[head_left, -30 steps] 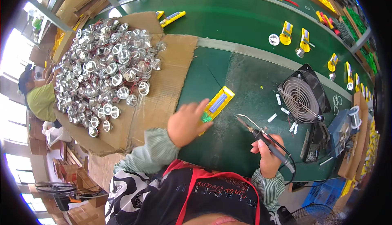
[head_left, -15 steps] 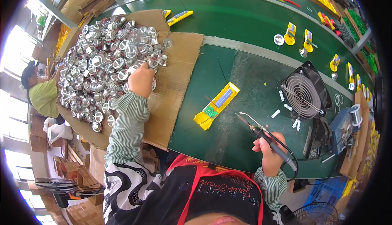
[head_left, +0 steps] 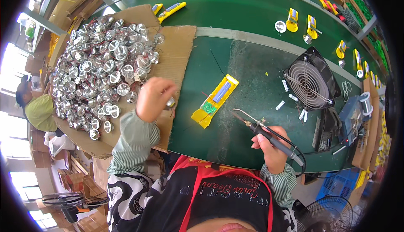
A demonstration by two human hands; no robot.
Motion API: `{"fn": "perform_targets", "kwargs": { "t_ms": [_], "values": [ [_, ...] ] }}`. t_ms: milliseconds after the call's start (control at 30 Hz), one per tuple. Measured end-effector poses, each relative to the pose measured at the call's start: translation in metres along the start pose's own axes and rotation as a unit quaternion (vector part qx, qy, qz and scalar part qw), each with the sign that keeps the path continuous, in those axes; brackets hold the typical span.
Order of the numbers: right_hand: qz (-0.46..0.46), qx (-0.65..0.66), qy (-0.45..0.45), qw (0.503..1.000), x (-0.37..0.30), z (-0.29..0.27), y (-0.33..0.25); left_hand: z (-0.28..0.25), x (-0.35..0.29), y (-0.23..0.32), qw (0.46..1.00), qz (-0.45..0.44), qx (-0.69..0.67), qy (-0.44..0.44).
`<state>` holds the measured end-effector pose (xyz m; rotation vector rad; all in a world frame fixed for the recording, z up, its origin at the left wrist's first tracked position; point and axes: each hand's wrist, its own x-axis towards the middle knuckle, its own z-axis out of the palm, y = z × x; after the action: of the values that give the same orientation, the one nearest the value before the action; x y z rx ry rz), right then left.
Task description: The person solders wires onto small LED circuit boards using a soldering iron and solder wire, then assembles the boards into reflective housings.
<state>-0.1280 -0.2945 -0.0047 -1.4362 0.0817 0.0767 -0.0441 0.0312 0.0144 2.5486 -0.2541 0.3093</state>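
My left hand [head_left: 155, 99], fingers pinched and slightly blurred, is over the right edge of a heap of silver reflector cups [head_left: 113, 61]. A single reflector cup [head_left: 170, 102] shows just under its fingertips, apparently held by its wires. My right hand [head_left: 273, 145] grips a soldering iron [head_left: 275, 143] with a thin metal tube alongside, its tip pointing left and away from me. Between the hands lies a yellow flashlight housing half [head_left: 215, 101] with a blue battery [head_left: 221, 92], a small green circuit board [head_left: 208, 108] and loose wires. The iron's tip is apart from it.
Cardboard [head_left: 179, 59] lies under the heap. A black fan [head_left: 311, 80] stands right, small white pieces [head_left: 280, 105] beside it. Behind it are a solder spool [head_left: 366, 103] and a blue soldering station [head_left: 351, 122]. Other yellow housings [head_left: 293, 20] lie on the far green belt. Another person [head_left: 38, 106] sits left.
My left hand has lifted off the heap and come right and nearer, with a reflector cup at its fingertips. My right hand keeps the iron in about the same place. The whole view has shifted slightly.
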Motion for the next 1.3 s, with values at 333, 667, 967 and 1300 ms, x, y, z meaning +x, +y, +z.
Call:
{"fn": "perform_targets", "kwargs": {
  "t_ms": [333,667,967,1300],
  "values": [
    [0.009,-0.004,-0.063,0.998,0.014,0.018,0.001,0.048,-0.023,0.040,0.989,0.089,-0.018,-0.118],
    [0.007,-0.007,-0.111,0.994,0.025,0.026,0.012,0.050,-0.028,0.038,0.991,0.061,-0.042,-0.115],
    [0.038,0.008,-0.094,0.995,0.030,0.034,0.016,0.052,-0.026,0.039,0.991,0.062,-0.033,-0.113],
    [0.055,0.011,-0.094,0.994,0.033,0.036,0.017,0.051,-0.025,0.041,0.991,0.053,-0.019,-0.121]
  ]
}}
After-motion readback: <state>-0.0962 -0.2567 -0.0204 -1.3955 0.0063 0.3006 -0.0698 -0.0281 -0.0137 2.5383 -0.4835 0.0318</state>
